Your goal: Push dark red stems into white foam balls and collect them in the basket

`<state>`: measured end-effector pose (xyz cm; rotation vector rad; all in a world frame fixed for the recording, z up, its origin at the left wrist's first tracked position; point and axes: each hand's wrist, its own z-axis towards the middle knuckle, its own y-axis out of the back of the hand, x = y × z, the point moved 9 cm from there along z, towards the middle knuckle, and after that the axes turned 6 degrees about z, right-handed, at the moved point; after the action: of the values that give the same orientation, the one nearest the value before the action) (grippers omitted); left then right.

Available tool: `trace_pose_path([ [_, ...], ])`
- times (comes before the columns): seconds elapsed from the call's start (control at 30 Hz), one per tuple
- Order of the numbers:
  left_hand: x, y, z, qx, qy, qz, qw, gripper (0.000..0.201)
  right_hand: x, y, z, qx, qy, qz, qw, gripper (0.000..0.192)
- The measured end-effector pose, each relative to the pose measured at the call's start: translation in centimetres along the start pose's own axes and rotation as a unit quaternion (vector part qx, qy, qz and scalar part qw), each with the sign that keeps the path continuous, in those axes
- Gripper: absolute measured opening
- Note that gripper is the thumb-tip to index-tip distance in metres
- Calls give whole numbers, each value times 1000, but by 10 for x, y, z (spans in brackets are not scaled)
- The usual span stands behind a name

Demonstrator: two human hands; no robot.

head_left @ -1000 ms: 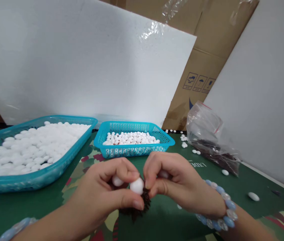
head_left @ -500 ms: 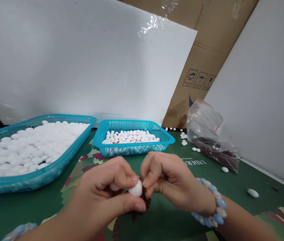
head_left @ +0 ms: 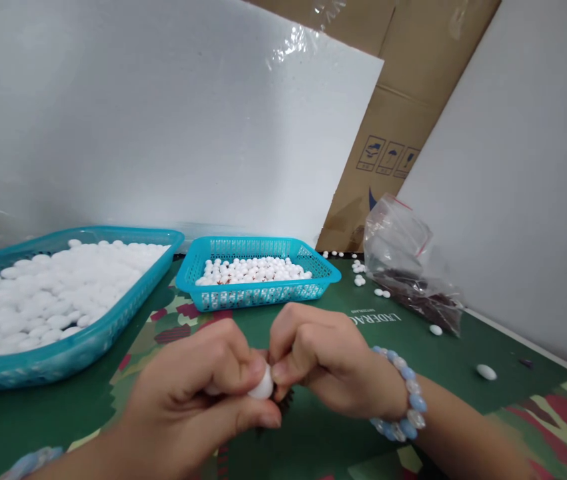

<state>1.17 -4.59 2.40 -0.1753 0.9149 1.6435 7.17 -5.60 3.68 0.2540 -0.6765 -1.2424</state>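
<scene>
Far L: big teal basket w/ a heap of white ovals. Your L hand: thumb + index closed in a pinch on one white ball, up front of small teal basket. Spiky dark-brown piece pokes out under the fingertips, mostly hidden. Your R hand: thumb + index closed tip to tip at ball's R side; can't tell what, if anything, they grip. IMO hold L pinch firm, make R moves short + straight, drop R knuckles a bit so you see the contact pt. Far R: clear zip bag w/ dark-brown contents, stray white oval.
</scene>
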Motion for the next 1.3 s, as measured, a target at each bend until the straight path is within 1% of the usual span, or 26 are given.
trace_pose_path([
  [0.07,-7,-2,0,1,-38,44,998,24,1,0,0,-7,17,-17,1000,21],
  [0.17,-14,-5,1,5,-76,87,993,24,1,1,-1,-22,34,-35,999,20],
  [0.3,-18,-4,1,-12,-99,117,988,28,-2,-1,-3,-28,28,-65,997,19],
  [0.4,-17,-3,0,-16,-113,126,986,27,-5,-2,-4,-32,31,-86,995,16],
  [0.47,-16,-3,-1,-9,-117,120,986,26,-5,5,-3,-61,39,-104,992,11],
  [0.5,-15,-4,0,0,-117,115,986,25,-5,8,-3,-78,40,-110,990,11],
  [0.53,-14,-6,0,9,-118,111,987,25,-6,12,-2,-92,39,-111,989,14],
  [0.6,-13,-4,2,9,-110,116,987,26,-10,16,-1,-104,19,-80,991,23],
  [0.63,-13,-2,3,-1,-103,129,986,26,-14,16,0,-103,-3,-40,994,24],
  [0.67,-13,2,3,-17,-91,148,985,24,-20,14,0,-103,-33,21,994,24],
  [0.7,-13,6,4,-39,-81,170,981,21,-28,11,-1,-106,-76,103,986,25],
  [0.73,-13,11,4,-60,-72,194,977,19,-39,6,-4,-115,-129,201,964,29],
  [0.77,-14,15,5,-77,-68,221,970,19,-51,-2,-7,-130,-187,303,926,33],
  [0.8,-16,17,5,-88,-76,249,961,19,-61,-10,-12,-151,-243,394,873,37],
  [0.83,-18,18,4,-95,-92,279,951,20,-70,-20,-18,-175,-298,465,815,40],
  [0.87,-21,16,4,-93,-115,306,940,21,-77,-29,-24,-197,-347,512,760,43],
  [0.9,-22,12,3,-81,-146,333,928,21,-81,-37,-30,-216,-388,540,715,45],
  [0.93,-23,6,1,-69,-181,355,914,20,-84,-44,-34,-228,-420,552,683,47],
  [0.97,-24,0,-1,-59,-217,374,900,19,-85,-49,-36,-233,-444,554,664,48],
  [1.0,-23,-6,-4,-51,-246,389,886,17,-85,-52,-38,-237,-460,550,656,49],
  [1.03,-22,-11,-8,-48,-271,403,873,16,-86,-54,-39,-243,-470,541,654,48],
  [1.07,-22,-15,-10,-49,-291,419,859,16,-87,-56,-40,-250,-475,531,656,47],
  [1.13,-20,-21,-13,-53,-308,451,836,18,-90,-57,-42,-270,-477,513,661,45],
  [1.23,-22,-27,-13,-48,-312,483,817,20,-96,-56,-48,-317,-472,503,652,43],
  [1.3,-22,-31,-11,-27,-309,485,818,20,-100,-54,-52,-341,-467,495,648,43],
])
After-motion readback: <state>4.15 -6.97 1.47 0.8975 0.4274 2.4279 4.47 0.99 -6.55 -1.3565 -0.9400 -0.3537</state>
